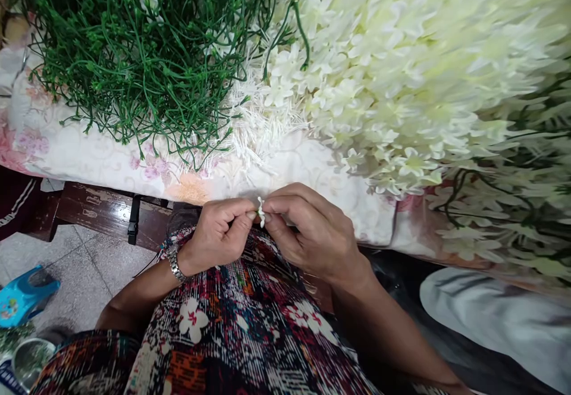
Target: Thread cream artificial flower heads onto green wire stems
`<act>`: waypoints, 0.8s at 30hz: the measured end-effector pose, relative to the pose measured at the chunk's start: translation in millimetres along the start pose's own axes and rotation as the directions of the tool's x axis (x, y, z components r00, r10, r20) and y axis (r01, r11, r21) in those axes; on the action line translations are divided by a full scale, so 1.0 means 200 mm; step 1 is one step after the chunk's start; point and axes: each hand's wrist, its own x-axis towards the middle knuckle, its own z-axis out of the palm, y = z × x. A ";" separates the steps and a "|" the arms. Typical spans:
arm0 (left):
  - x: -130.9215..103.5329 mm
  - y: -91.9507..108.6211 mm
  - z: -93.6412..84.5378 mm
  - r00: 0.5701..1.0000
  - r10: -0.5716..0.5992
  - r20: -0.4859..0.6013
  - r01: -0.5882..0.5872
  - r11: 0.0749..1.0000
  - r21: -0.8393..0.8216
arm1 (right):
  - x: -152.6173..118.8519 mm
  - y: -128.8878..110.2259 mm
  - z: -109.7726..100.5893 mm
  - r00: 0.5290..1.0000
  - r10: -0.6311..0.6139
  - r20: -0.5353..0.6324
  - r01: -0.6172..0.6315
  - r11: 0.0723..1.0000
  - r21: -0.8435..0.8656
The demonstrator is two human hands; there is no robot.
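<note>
A small white flower (pixel 261 212) is held upright between my two hands, above my patterned clothing. My left hand (pixel 224 230), with a metal watch at the wrist, is closed in a pinch at the flower's left side; what lies between its fingertips is too small to make out. My right hand (pixel 310 228) pinches the flower from the right with thumb and index finger. Beyond my hands lie a tangle of green plastic stems (pixel 147 56), a bunch of thin white pieces (pixel 254 127) and a large heap of pale white flowers (pixel 370 80).
A flower-print cloth (pixel 89 151) covers the table. A blue plastic stool (pixel 27 297) and a metal container (pixel 33 359) are at the lower left. Pale grey fabric (pixel 486 312) is at the lower right, and flowers with dark stems (pixel 491 216) hang over the table's right edge.
</note>
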 end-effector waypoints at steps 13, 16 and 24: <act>0.00 0.02 0.03 0.995 -0.050 -0.090 0.052 0.998 0.026 | -0.02 -0.01 0.04 0.998 0.035 -0.051 -0.036 0.999 -0.020; 0.00 0.02 0.03 0.994 -0.060 -0.094 0.063 0.998 0.025 | -0.02 -0.01 0.04 0.998 0.040 -0.056 -0.041 0.999 -0.014; 0.00 0.01 0.04 0.992 -0.075 -0.097 0.072 0.997 -0.037 | -0.01 -0.01 0.05 0.999 0.007 -0.041 -0.008 1.000 -0.022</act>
